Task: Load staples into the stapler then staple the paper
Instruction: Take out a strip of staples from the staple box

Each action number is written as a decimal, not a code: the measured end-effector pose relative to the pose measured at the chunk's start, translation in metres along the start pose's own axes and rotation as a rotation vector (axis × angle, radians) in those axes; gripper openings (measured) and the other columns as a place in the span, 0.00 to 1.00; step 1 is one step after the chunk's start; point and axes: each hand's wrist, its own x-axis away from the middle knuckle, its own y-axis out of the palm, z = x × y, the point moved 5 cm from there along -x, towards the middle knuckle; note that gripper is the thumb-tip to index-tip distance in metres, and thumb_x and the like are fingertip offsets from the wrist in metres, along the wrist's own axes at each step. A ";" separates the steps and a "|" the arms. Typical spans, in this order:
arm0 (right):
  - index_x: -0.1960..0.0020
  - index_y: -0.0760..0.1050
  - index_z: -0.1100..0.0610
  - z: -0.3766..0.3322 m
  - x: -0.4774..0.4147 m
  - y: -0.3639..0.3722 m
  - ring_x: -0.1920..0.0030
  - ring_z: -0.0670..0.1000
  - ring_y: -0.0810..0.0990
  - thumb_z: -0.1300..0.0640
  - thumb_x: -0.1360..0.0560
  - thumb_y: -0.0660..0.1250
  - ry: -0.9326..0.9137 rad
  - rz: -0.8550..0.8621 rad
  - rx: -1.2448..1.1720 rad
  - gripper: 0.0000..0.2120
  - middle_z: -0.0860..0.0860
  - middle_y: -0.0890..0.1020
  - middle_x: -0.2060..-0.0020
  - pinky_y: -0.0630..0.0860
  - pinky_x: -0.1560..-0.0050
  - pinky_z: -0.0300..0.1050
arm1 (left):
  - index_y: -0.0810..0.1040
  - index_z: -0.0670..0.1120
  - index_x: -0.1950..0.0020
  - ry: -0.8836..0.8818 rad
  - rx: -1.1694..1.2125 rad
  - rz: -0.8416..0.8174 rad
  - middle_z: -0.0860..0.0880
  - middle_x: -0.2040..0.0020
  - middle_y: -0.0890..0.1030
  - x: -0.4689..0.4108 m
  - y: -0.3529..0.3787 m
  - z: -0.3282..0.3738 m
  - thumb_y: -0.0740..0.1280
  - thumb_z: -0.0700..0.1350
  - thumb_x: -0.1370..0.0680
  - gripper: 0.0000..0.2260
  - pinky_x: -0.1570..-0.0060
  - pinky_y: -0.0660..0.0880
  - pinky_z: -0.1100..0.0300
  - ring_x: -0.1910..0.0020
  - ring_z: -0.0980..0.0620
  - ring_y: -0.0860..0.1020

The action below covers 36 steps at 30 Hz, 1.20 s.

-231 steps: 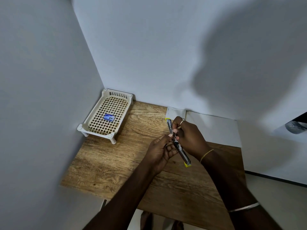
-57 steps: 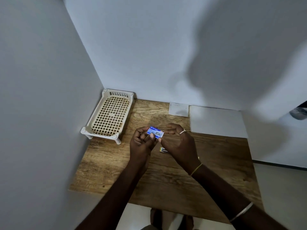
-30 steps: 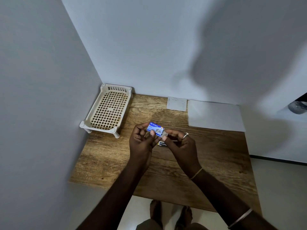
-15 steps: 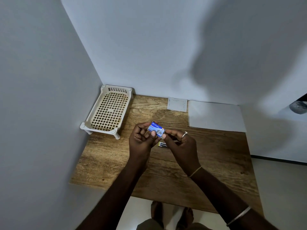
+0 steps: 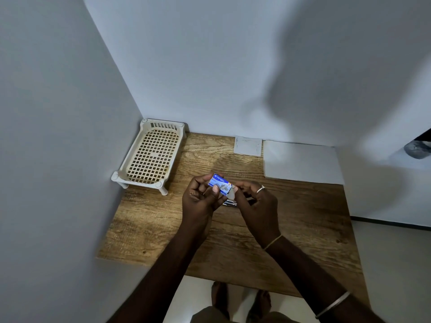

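At mid-frame the left hand [image 5: 199, 201] pinches the staple box [image 5: 219, 181] (thumb on top); the right hand [image 5: 256, 206] pinches its end.

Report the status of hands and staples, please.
Left hand grips staple box; right hand pinches its end. Stapler lies on table below hands. Paper untouched.

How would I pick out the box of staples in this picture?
Find the wooden table in the corner of the white walls. Above its middle, the left hand holds the staple box while the right hand pinches its end. It alone is blue, with white lettering.
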 end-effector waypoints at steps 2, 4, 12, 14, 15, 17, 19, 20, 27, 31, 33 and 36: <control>0.53 0.82 0.56 -0.004 0.000 -0.001 0.60 0.42 0.83 0.65 0.25 0.72 -0.018 0.014 0.000 0.05 0.46 0.85 0.59 0.76 0.63 0.30 | 0.74 0.40 0.39 -0.016 -0.007 0.003 0.45 0.48 0.85 0.000 -0.001 -0.002 0.64 0.31 0.20 0.11 0.52 0.83 0.53 0.51 0.48 0.84; 0.56 0.81 0.57 -0.008 0.001 -0.001 0.59 0.43 0.83 0.68 0.26 0.71 -0.053 0.010 0.027 0.07 0.48 0.84 0.59 0.76 0.63 0.31 | 0.74 0.41 0.40 -0.019 -0.010 0.007 0.45 0.48 0.85 0.000 -0.002 -0.002 0.63 0.30 0.19 0.11 0.52 0.83 0.52 0.51 0.48 0.85; 0.52 0.84 0.54 -0.007 0.006 0.005 0.58 0.44 0.84 0.64 0.26 0.72 0.035 0.000 -0.079 0.07 0.44 0.85 0.58 0.79 0.61 0.35 | 0.76 0.43 0.41 0.041 -0.032 -0.021 0.43 0.45 0.84 0.001 -0.001 0.010 0.68 0.35 0.23 0.11 0.47 0.80 0.45 0.48 0.45 0.84; 0.51 0.85 0.53 -0.007 0.006 0.006 0.57 0.45 0.85 0.63 0.25 0.73 0.065 -0.009 -0.132 0.06 0.45 0.86 0.57 0.82 0.59 0.41 | 0.76 0.43 0.41 0.068 -0.054 -0.041 0.43 0.44 0.84 0.001 -0.001 0.016 0.70 0.36 0.23 0.12 0.46 0.81 0.45 0.46 0.44 0.84; 0.51 0.85 0.54 -0.007 0.006 0.007 0.56 0.45 0.85 0.62 0.25 0.74 0.071 -0.009 -0.153 0.06 0.45 0.86 0.56 0.83 0.57 0.43 | 0.76 0.43 0.41 0.080 -0.066 -0.052 0.43 0.44 0.84 0.001 -0.001 0.019 0.71 0.36 0.23 0.12 0.47 0.81 0.45 0.45 0.44 0.83; 0.50 0.84 0.55 -0.009 0.006 0.008 0.54 0.46 0.86 0.61 0.26 0.74 0.065 -0.006 -0.184 0.05 0.46 0.86 0.56 0.84 0.56 0.45 | 0.76 0.42 0.40 0.100 -0.080 -0.070 0.42 0.42 0.83 0.000 0.000 0.023 0.70 0.36 0.23 0.12 0.46 0.82 0.45 0.44 0.42 0.82; 0.50 0.84 0.56 -0.010 0.007 0.009 0.54 0.47 0.86 0.61 0.26 0.75 0.057 0.002 -0.206 0.05 0.47 0.86 0.56 0.84 0.56 0.47 | 0.75 0.40 0.39 0.117 -0.089 -0.086 0.42 0.41 0.83 0.000 0.000 0.027 0.69 0.35 0.24 0.13 0.46 0.81 0.46 0.43 0.42 0.82; 0.50 0.84 0.57 -0.011 0.007 0.009 0.54 0.47 0.86 0.61 0.26 0.75 0.055 0.004 -0.208 0.05 0.47 0.86 0.56 0.84 0.56 0.48 | 0.74 0.39 0.39 0.126 -0.093 -0.093 0.42 0.41 0.84 0.000 0.000 0.029 0.69 0.35 0.23 0.14 0.47 0.82 0.47 0.43 0.43 0.82; 0.47 0.85 0.56 -0.015 0.006 0.010 0.52 0.45 0.84 0.61 0.24 0.73 -0.083 0.001 -0.067 0.07 0.47 0.86 0.54 0.82 0.53 0.45 | 0.72 0.37 0.37 0.152 -0.088 -0.119 0.42 0.38 0.83 0.002 -0.002 0.033 0.68 0.34 0.23 0.15 0.50 0.82 0.52 0.41 0.44 0.83; 0.46 0.85 0.56 -0.010 0.007 0.013 0.51 0.47 0.85 0.60 0.24 0.73 -0.076 -0.012 -0.087 0.07 0.48 0.86 0.53 0.83 0.53 0.49 | 0.74 0.40 0.39 0.122 -0.045 -0.106 0.43 0.38 0.84 0.002 -0.003 0.028 0.68 0.36 0.24 0.14 0.50 0.82 0.51 0.42 0.44 0.83; 0.47 0.85 0.55 -0.004 0.008 0.015 0.51 0.47 0.86 0.60 0.25 0.74 -0.003 -0.018 -0.141 0.07 0.47 0.86 0.53 0.84 0.53 0.51 | 0.75 0.43 0.40 0.096 -0.014 -0.077 0.45 0.41 0.85 0.002 -0.004 0.024 0.68 0.37 0.24 0.13 0.50 0.83 0.51 0.45 0.45 0.84; 0.48 0.85 0.54 0.007 0.009 0.022 0.53 0.50 0.87 0.59 0.26 0.75 0.164 -0.066 -0.336 0.07 0.48 0.88 0.54 0.84 0.53 0.51 | 0.76 0.44 0.39 0.051 0.033 -0.016 0.45 0.47 0.85 0.001 -0.008 0.014 0.69 0.38 0.24 0.14 0.51 0.83 0.51 0.49 0.46 0.85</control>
